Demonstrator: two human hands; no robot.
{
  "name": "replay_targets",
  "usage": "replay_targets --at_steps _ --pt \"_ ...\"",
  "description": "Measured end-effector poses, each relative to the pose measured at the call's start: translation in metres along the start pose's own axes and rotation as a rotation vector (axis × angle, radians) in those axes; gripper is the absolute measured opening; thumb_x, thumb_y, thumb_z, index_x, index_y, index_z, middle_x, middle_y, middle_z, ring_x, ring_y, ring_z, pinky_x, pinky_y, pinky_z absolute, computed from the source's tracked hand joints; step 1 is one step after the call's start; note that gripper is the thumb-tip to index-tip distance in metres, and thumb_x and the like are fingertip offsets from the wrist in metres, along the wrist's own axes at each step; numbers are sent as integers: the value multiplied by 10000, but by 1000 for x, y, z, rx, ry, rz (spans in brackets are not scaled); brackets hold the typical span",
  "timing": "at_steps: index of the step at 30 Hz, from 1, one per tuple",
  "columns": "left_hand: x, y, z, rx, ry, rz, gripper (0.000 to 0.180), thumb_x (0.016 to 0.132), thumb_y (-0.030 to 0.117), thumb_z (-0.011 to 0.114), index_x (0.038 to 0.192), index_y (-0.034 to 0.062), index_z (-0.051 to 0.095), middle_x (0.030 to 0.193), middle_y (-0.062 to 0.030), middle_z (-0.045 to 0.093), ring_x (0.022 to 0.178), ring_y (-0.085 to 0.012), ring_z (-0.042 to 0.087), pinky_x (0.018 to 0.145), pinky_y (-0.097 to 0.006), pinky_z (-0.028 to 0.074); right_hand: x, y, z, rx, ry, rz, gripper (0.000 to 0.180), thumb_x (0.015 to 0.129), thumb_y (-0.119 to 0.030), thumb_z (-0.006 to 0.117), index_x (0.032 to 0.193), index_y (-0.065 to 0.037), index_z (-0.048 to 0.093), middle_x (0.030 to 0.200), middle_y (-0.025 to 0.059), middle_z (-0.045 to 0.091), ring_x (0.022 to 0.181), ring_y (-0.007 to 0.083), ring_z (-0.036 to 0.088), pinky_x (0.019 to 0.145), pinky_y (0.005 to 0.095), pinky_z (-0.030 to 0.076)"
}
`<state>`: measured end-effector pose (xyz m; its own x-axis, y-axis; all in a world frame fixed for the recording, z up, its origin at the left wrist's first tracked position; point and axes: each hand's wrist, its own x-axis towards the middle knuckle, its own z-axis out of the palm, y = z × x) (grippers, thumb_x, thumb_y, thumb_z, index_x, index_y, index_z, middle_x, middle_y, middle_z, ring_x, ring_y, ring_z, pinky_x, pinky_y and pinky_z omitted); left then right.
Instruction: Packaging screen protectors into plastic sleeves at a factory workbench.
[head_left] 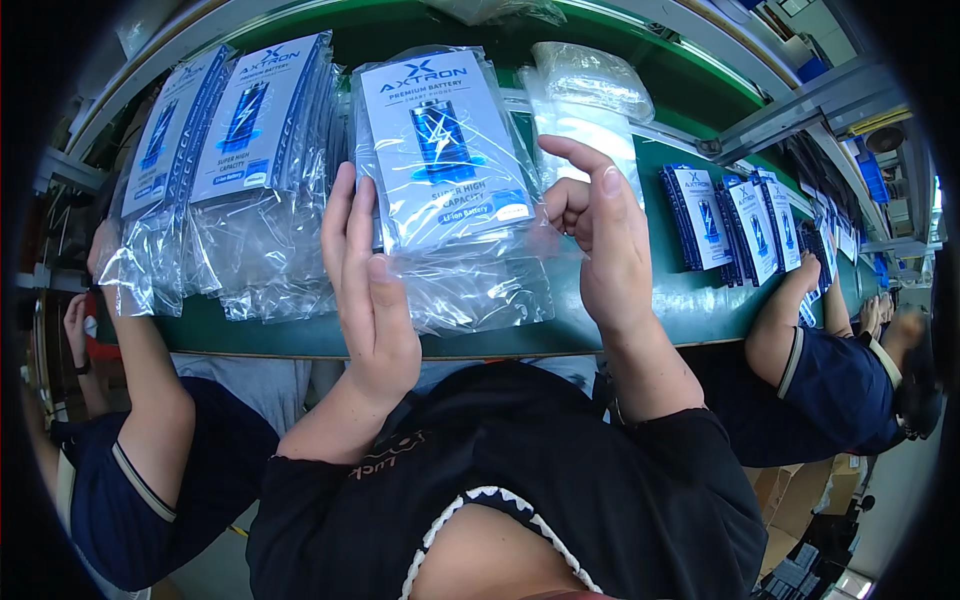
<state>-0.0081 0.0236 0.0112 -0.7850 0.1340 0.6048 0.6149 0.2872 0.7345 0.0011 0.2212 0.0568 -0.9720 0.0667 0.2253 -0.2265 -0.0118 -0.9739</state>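
Observation:
A stack of blue and white battery packs in clear plastic bags (445, 140) lies in front of me, its loose bag ends hanging toward the table's front edge. My left hand (370, 290) rests along the left side of the stack, fingers straight and flat. At the right side is my right hand (605, 235), one finger stretched out over the edge and the others loosely bent beside the bags. Neither hand grips anything. Further left stand two more stacks of bagged packs, a nearer stack (250, 130) and an outer stack (160, 140).
Clear empty bags (585, 110) lie in a pile behind my right hand. Several unbagged packs (705, 220) stand in rows on the green table (600, 325) at the right. A co-worker (820, 370) reaches in there; another co-worker (170, 440) works at the left. Metal rails (790, 105) frame the back.

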Motion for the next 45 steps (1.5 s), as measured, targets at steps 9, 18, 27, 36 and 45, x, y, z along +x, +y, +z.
replay_targets --at_steps 9,18,27,36,45 --pt "1 -3 5 -150 56 -23 668 1021 437 186 1460 -66 173 1527 -199 176 1405 -287 223 1136 -397 199 -5 17 -1 -83 107 -118 472 1010 -313 402 1327 36 411 985 90 582 825 117 525 727 247 439" --pt "3 -2 4 65 27 50 625 1019 405 269 1422 -71 294 1494 -249 225 1392 -338 250 1118 -419 209 -9 26 2 -490 132 -670 441 762 -118 735 1153 32 596 1027 151 597 901 264 577 756 328 462" --pt "3 -7 8 77 35 95 550 1029 337 280 1418 -49 324 1505 -218 227 1397 -319 256 1123 -422 234 -9 26 4 -413 68 -656 523 689 -171 824 1101 33 574 985 134 619 837 213 591 672 298 461" --pt "10 -1 -4 207 -49 135 585 1017 390 318 1394 -51 392 1520 -226 193 1411 -331 203 1128 -425 171 47 1 3 145 -132 233 392 868 -283 670 1020 66 574 830 64 633 664 76 563 536 229 434" --pt "7 10 -12 186 -73 90 511 986 312 450 1317 -76 483 1482 -295 225 1383 -422 234 1118 -476 170 51 -2 -13 294 -91 349 345 925 -276 584 997 60 613 803 119 671 606 157 626 496 275 478"
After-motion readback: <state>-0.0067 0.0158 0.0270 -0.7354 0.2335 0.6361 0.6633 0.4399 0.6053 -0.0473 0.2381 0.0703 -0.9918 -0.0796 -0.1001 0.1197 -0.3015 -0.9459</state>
